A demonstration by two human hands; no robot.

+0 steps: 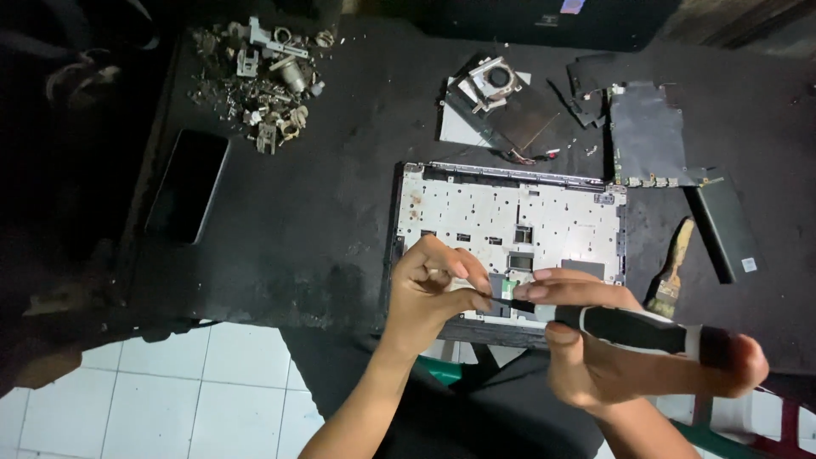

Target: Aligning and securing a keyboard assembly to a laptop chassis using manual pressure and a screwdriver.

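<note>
Screwdriver (642, 330), black grip with a white band, lies clamped in right hand (625, 348), tip over near edge of opened laptop shell (510, 225) on dark worktop (323, 212). Left hand (433, 293) pinches fingers together at the tip. Phone (187, 185), scrap-metal pile (263, 81), brush (671, 272) lie apart.

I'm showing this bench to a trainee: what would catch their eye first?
Front and centre, the right hand holds a black-handled screwdriver whose tip the left hand pinches, above an opened laptop shell. A heap of metal scraps sits far left, a phone below it.
</note>
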